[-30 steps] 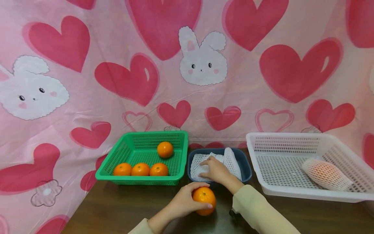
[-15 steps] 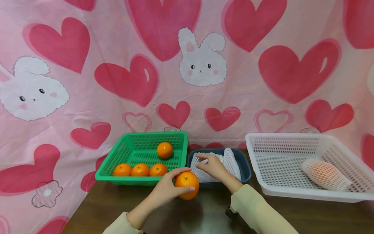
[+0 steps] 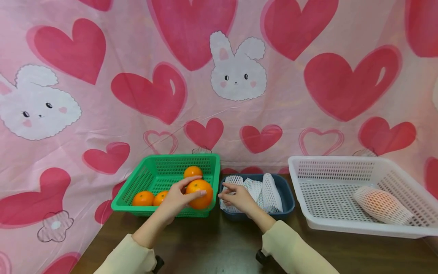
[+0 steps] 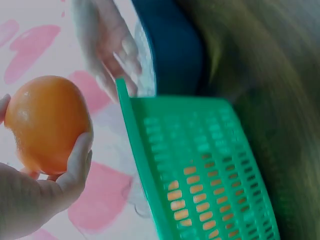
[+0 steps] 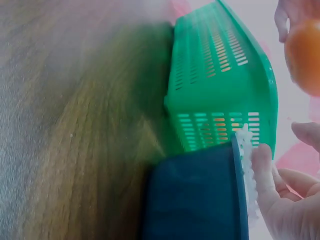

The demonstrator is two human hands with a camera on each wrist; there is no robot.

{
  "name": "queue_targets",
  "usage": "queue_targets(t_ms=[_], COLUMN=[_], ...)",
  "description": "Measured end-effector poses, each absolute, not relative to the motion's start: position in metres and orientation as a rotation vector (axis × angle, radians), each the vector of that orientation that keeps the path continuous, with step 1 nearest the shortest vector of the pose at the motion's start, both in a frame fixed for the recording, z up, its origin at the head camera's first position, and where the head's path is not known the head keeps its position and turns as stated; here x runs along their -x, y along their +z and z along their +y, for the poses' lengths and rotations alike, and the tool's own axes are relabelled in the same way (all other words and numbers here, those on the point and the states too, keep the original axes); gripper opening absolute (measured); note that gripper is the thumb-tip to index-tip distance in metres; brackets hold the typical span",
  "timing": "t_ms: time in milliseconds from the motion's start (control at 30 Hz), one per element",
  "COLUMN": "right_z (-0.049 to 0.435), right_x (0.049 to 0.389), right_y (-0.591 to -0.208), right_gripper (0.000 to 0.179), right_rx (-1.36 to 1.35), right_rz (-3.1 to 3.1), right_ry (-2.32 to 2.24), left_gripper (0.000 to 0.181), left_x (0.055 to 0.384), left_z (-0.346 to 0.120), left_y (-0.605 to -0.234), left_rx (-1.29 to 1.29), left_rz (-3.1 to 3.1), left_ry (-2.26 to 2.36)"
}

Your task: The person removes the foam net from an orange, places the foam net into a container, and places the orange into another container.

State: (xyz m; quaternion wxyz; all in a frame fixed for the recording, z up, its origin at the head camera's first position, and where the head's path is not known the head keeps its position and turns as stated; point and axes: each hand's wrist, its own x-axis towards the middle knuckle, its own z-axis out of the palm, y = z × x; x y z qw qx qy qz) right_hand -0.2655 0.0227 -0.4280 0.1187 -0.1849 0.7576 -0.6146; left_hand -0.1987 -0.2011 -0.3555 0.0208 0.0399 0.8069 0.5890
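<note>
My left hand (image 3: 175, 201) grips an orange (image 3: 201, 202), thumb in front and fingers behind, above the right part of the green basket (image 3: 213, 179). Inside that basket lie other oranges, one at the back (image 3: 192, 171) and some along the front, partly hidden by the hand. My right hand (image 3: 240, 198) hovers at the left side of a dark blue tub (image 3: 289, 196), its thumb and fingers apart. White foam net sleeves (image 3: 272, 195) lie in the tub. In the right wrist view, the right thumb is close to a net edge (image 5: 246, 150); whether they touch I cannot tell.
At the right stands a white basket (image 3: 337, 225) holding an orange in a foam net (image 3: 381, 203). A pink cloth (image 3: 236, 125) with hearts and rabbits hangs behind. The brown tabletop (image 3: 212, 247) stretches in front of the containers.
My left hand has carried the orange up and leftward from the table in front of the tub to the green basket. My right hand has shifted slightly left, toward the tub's left edge.
</note>
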Motion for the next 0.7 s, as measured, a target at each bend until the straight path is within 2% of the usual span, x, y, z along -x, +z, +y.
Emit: queue_targets(t_ms=[233,400,700], right_z=[0.017,0.012,0.003], right_x=[0.264,0.261,0.254], right_y=[-0.426,-0.428,-0.435], right_gripper=[0.058,0.065,0.068], right_rx=[0.556,0.573,0.453], right_rz=[2.153,2.044,1.875], right_ry=[-1.808,-1.851,-2.037], left_gripper=[0.060,0.064,0.070], left_x=[0.222,0.242,0.263], left_z=[-0.228,-0.247,-0.274], left_y=[-0.352,-0.356,-0.367], left_rx=[-0.024,0.098,0.243], left_rz=[2.520,2.558,2.808], left_ry=[1.884,1.907,1.657])
